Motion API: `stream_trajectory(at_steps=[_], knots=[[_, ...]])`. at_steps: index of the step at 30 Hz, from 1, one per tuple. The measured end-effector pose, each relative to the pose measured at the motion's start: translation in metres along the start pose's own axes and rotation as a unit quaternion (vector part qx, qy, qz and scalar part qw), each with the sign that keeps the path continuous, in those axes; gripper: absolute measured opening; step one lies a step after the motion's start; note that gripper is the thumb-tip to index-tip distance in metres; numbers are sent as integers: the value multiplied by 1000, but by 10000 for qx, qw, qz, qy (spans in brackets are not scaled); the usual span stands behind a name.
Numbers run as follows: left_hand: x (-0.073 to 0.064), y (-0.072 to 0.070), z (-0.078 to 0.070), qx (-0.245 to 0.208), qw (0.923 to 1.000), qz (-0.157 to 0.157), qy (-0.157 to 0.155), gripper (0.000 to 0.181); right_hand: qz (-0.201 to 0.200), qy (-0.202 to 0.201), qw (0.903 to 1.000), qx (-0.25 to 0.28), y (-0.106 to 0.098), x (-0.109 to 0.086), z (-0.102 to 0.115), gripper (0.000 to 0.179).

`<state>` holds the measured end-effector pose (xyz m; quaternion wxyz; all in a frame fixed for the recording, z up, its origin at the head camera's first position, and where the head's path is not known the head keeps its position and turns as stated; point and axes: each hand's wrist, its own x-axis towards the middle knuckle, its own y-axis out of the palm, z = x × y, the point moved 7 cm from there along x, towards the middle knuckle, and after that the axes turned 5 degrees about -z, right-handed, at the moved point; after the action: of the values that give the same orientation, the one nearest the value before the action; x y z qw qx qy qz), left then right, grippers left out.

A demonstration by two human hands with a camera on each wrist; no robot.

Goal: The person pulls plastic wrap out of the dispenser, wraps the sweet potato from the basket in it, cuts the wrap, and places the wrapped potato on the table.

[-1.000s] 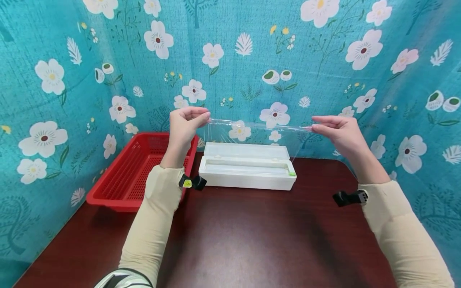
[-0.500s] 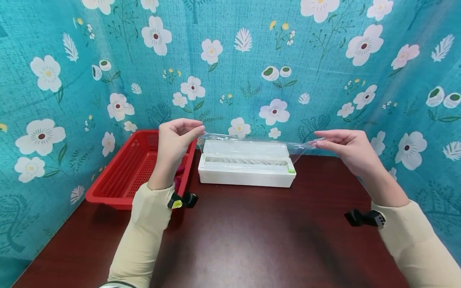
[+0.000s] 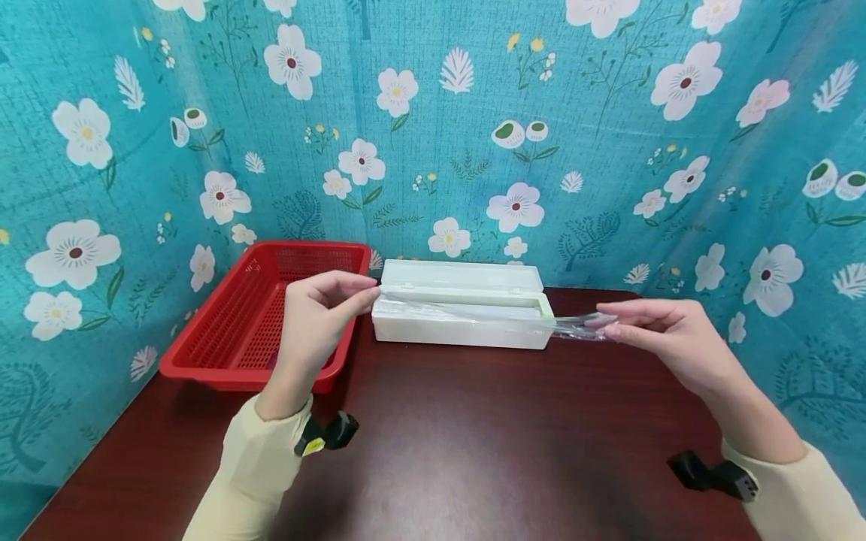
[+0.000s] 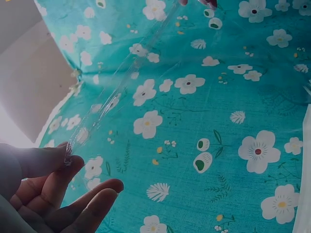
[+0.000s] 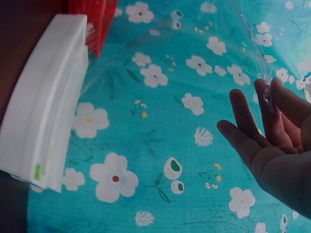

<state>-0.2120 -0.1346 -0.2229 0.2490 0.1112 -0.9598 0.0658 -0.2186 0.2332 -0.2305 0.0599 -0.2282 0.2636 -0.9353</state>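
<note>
A sheet of clear plastic wrap stretches between both hands, in front of a white plastic wrap dispenser box whose lid is raised at the back. My left hand pinches one corner of the wrap between thumb and forefinger, near the box's left end. On the other side, my right hand pinches the opposite corner, to the right of the box. In the left wrist view, bunched film shows at the left fingertips. The right wrist view has crinkled film between the thumb and a finger, the remaining fingers extended.
A red perforated basket stands left of the box, partly behind the left hand. Dark brown tabletop stretches in front. A teal flowered curtain surrounds the back and sides.
Both hands have come down and toward the person, drawing the wrap from above the box to just in front of it. The hands stand slightly farther apart.
</note>
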Motion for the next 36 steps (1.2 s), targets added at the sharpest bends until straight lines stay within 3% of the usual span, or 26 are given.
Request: stream_trajectory(at_steps=[6, 10, 13, 15, 19, 22, 26, 32, 36], knots=[[-28, -7, 7, 261, 9996, 41, -130, 19, 256, 330, 9989, 211, 11, -29, -9, 29], [-45, -9, 13, 482, 9982, 312, -190, 16, 464, 458, 9967, 476, 21, -46, -19, 35], [-57, -10, 21, 515, 9966, 571, -289, 12, 835, 431, 9903, 1026, 32, -58, -28, 44], [-65, -9, 28, 498, 9949, 777, -413, 11, 1203, 407, 9799, 1536, 42, -65, -33, 53], [-82, -3, 46, 442, 9880, 1327, -654, 13, 2055, 583, 9453, 2466, 62, -77, -44, 66], [-96, 1, 62, 468, 9802, 1746, -806, 16, 2485, 953, 9205, 2861, 75, -87, -56, 67], [-113, 6, 84, 491, 9720, 2099, -933, 22, 2823, 1325, 8958, 3166, 92, -99, -73, 65], [-132, 11, 113, 793, 9572, 2596, -1006, 35, 3081, 1493, 8796, 3301, 113, -112, -93, 69], [-139, 13, 125, 1138, 9471, 2818, -1027, 41, 3100, 1639, 8840, 3093, 123, -119, -105, 70]])
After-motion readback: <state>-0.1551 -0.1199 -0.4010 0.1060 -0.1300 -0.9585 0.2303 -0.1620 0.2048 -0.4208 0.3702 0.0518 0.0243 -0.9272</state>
